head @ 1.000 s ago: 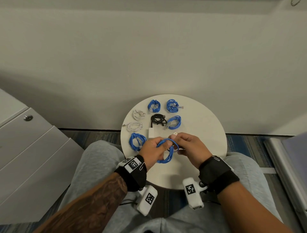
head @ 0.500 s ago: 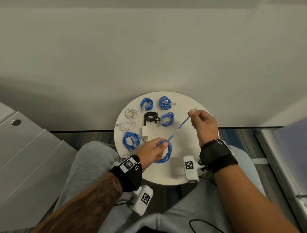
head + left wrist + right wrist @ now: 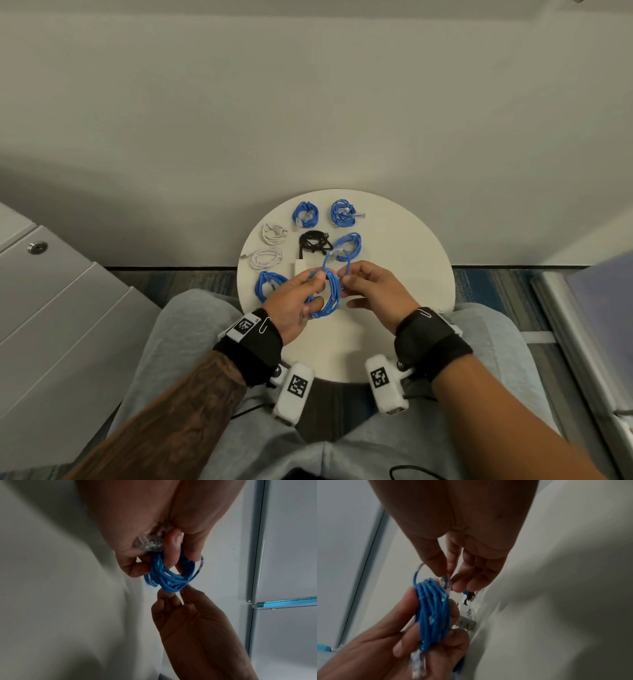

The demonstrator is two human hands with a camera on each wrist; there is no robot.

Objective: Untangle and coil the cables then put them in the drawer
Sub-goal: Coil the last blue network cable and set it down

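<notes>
Over the round white table (image 3: 404, 274), my left hand (image 3: 317, 287) grips a coiled blue cable (image 3: 330, 296), fingers curled through its loops. My right hand (image 3: 344, 281) pinches the cable's free end right beside the coil, and a short loop arcs up from there. In the right wrist view the right fingertips (image 3: 443, 573) hold the clear plug (image 3: 445, 582) against the coil (image 3: 431, 608). The other clear plug (image 3: 149, 543) sits under my left palm, next to the coil (image 3: 168, 574).
Several coiled cables lie on the far half of the table: blue ones (image 3: 305, 214) (image 3: 343, 213) (image 3: 349, 245) (image 3: 269, 284), a black one (image 3: 315, 241) and two white ones (image 3: 274, 233) (image 3: 267, 258). A white adapter (image 3: 303, 267) lies among them. A grey drawer cabinet (image 3: 51, 308) stands on the left.
My right hand had drawn the free end out taut to the upper right; it has come back to the coil, leaving a small loop. The left hand kept its hold.
</notes>
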